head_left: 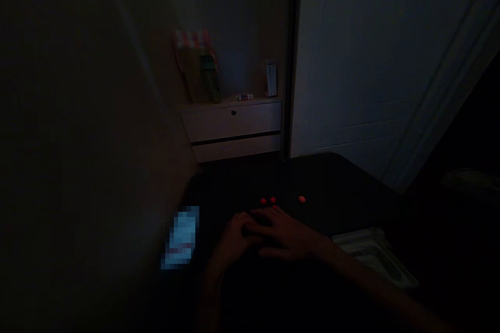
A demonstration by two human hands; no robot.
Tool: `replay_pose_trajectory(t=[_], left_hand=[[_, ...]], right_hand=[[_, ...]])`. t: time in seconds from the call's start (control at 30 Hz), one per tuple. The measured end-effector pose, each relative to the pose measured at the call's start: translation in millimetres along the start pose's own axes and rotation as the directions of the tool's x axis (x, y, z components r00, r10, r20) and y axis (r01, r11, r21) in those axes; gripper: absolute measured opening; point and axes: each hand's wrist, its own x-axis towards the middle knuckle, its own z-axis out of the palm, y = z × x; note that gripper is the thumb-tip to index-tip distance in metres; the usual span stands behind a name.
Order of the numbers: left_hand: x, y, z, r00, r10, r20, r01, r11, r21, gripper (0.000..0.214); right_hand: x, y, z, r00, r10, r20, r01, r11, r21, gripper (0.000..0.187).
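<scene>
Two small bright red balls [267, 201] lie side by side on the dark table [336, 187], just past my hands. A third red spot [274, 207] shows at the fingertips of my right hand [287, 234], partly hidden by them. That hand is stretched flat to the left, its fingers apart and overlapping my left hand [235, 237]. The fingers of my left hand look curled; whatever they may hold is hidden in the dim light. A slightly larger orange-red ball [301, 199] sits apart, farther right.
At left glows a pixelated bright screen-like patch [182, 238]. Flat papers or a package [375, 255] lie by my right forearm. Beyond the table, a drawer unit [234, 125] carries a green bottle [211, 78], a checked bag [192, 41] and a white box [271, 79].
</scene>
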Motion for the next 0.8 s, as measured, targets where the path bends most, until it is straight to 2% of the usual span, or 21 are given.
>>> replay_pose_trajectory(t=[0.17,0.5,0.8], left_hand=[[0,3,-1.1,1.000,-0.018,0.004,0.018,1.000,-0.008,0.017],[-6,1,-0.4,1.000,0.018,0.020,-0.018,1.000,-0.016,0.009],[-4,-1,-0.7,0.999,0.033,0.026,-0.032,0.999,-0.034,0.003]], right_hand=[[0,-3,4,1.000,0.023,-0.001,-0.024,1.000,-0.018,0.069],[-4,2,12,0.999,0.010,-0.047,-0.014,0.997,-0.078,0.066],[-6,1,12,0.999,0.047,-0.015,-0.048,0.989,-0.136,0.068]])
